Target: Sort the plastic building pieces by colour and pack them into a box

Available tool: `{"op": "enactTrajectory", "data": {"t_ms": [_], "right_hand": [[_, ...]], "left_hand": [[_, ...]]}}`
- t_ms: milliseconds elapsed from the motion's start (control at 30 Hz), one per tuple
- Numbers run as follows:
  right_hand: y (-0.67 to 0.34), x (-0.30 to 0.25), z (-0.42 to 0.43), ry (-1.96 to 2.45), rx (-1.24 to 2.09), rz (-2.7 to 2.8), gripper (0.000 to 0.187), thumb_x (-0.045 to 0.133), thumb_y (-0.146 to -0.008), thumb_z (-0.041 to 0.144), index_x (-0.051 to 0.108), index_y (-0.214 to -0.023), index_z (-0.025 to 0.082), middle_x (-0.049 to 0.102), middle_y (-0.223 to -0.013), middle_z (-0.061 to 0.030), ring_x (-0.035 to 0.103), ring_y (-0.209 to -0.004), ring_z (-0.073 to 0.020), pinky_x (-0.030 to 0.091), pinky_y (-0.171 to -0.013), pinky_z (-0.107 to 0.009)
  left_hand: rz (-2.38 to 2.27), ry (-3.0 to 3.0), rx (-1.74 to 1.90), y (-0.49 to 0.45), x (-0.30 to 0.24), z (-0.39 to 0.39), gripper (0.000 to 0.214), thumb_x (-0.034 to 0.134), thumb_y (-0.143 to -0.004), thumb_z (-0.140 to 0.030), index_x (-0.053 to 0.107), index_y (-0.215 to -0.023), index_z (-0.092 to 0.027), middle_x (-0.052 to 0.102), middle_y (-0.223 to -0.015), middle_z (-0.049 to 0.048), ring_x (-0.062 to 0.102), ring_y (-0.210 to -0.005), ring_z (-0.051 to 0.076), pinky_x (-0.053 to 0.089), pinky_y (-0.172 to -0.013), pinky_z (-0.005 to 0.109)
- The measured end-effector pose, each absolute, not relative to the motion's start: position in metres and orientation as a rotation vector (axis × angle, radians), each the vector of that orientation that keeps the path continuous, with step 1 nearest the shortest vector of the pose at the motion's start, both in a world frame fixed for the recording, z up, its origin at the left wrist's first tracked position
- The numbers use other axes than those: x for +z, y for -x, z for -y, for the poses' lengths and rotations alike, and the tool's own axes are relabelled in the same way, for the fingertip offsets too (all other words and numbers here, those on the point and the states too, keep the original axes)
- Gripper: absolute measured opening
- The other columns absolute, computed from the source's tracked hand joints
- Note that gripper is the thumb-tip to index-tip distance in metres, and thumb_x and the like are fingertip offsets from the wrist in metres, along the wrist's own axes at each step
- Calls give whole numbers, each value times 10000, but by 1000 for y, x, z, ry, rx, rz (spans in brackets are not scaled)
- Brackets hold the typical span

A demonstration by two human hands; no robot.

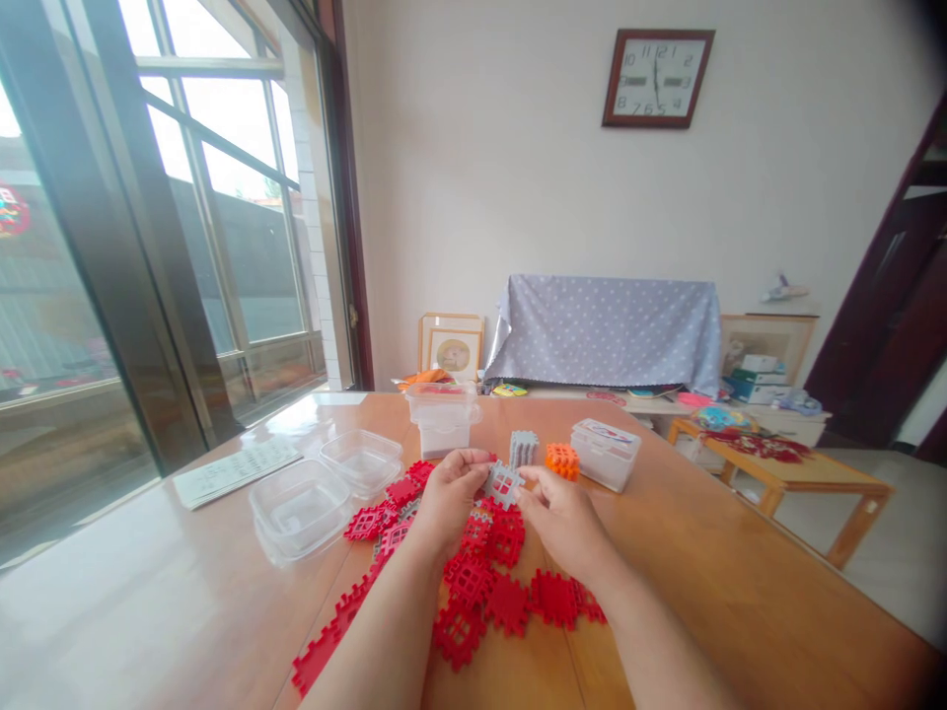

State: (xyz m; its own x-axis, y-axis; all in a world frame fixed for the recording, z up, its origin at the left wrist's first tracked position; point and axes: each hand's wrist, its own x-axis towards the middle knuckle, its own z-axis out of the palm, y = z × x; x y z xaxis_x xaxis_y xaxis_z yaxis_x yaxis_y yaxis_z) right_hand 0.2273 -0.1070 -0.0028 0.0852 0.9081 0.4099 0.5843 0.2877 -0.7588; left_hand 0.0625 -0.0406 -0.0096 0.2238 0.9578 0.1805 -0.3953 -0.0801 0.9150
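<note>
a large wooden table (pixel 702 562) spreads across the foreground. a dark-framed window (pixel 229 217) takes up much of the left side. a blue-grey cloth (pixel 607 330) with pale dots is draped near the far wall. at right stands a low wooden table (pixel 839 480); a square-faced clock (pixel 658 84) hangs on the wall. on the large table, red notched pieces (pixel 509 603) lie scattered and overlapping. to their left are a pale flat sheet (pixel 241 471) and two clear open tubs (pixel 296 518); a clear container (pixel 445 424) stands beyond, and a clear box (pixel 605 456) sits to the right. a person's bare left hand (pixel 453 493) and right hand (pixel 563 521) meet above the red pieces. just beyond them, side by side, stand a grey stack (pixel 524 447) and an orange stack (pixel 562 461). smallest is the grey piece (pixel 504 484), a notched square with window-like openings, raised and pinched in both hands' fingers, left hand at its left edge, right hand at its right.
</note>
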Motion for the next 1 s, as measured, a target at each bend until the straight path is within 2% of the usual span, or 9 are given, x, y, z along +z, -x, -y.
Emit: {"op": "enactTrajectory", "data": {"t_ms": [133, 267, 367, 467, 567, 633, 767, 867, 1000], "right_hand": [[-228, 1, 108, 1367, 418, 1515, 249, 544, -898, 394, 688, -986, 211, 578, -599, 37, 502, -538, -136, 362, -540, -249], [-226, 3, 107, 1312, 331, 1463, 199, 572, -867, 345, 690, -965, 218, 666, -703, 6, 575, -614, -151, 424, -599, -248], [-226, 2, 107, 1275, 342, 1520, 210, 554, -857, 282, 690, -1010, 237, 718, -803, -7, 630, -686, -162, 459, -657, -254], [-229, 1, 106, 1277, 365, 1558, 294, 515, -848, 232, 674, -1096, 244, 727, -832, -5, 620, -658, -155, 454, -642, -257], [-233, 0, 104, 1301, 417, 1484, 312, 512, -862, 273, 654, -1136, 234, 723, -834, -10, 613, -656, -161, 448, -627, -265], [-236, 0, 103, 1325, 487, 1397, 288, 548, -868, 359, 664, -1089, 217, 714, -818, -20, 626, -699, -179, 460, -652, -280], [-240, 2, 102, 1294, 714, 1281, 357, 648, -810, 474, 670, -1019, 185, 692, -781, -26, 612, -709, -184, 462, -662, -292], [-249, 7, 104, 1236, 850, 1214, 371, 694, -773, 454, 667, -1014, 174, 669, -759, -13, 582, -673, -156, 440, -621, -264], [-278, 10, 104, 1287, 830, 1063, 371, 719, -736, 417, 667, -1002, 165, 651, -742, -12, 564, -642, -134, 412, -546, -228]], "left_hand": [[-720, -1080, 1239, -67, -5, 50, 323, 779, -759, -365, 640, -959, -153, 665, -863, 33, 623, -731, 107, 491, -704, 219], [-742, -959, 1044, -69, -3, 55, 373, 717, -812, -481, 622, -950, -148, 665, -797, 55, 635, -661, 129, 486, -606, 226], [-629, -900, 1032, -69, 0, 57, 296, 763, -786, -342, 619, -959, -151, 667, -807, 44, 630, -646, 106, 480, -594, 200], [-608, -901, 1113, -69, 3, 59, 269, 787, -730, -200, 615, -932, -158, 660, -803, 17, 613, -631, 81, 470, -588, 176], [-615, -920, 1149, -69, 3, 59, 263, 786, -724, -189, 609, -916, -158, 652, -792, 3, 602, -624, 74, 468, -590, 173], [-605, -941, 1148, -71, 2, 59, 268, 785, -731, -200, 603, -923, -158, 653, -796, 2, 600, -630, 73, 466, -592, 174], [-564, -981, 1110, -76, -2, 62, 287, 795, -733, -222, 607, -940, -159, 661, -815, 12, 625, -688, 95, 469, -607, 183], [-562, -972, 1072, -82, -3, 66, 322, 814, -725, -240, 629, -978, -163, 676, -853, 22, 641, -715, 101, 497, -663, 205], [-564, -920, 1010, -90, -7, 68, 351, 794, -769, -304, 649, -1056, -164, 719, -998, 93, 698, -839, 155, 530, -836, 290]]}}
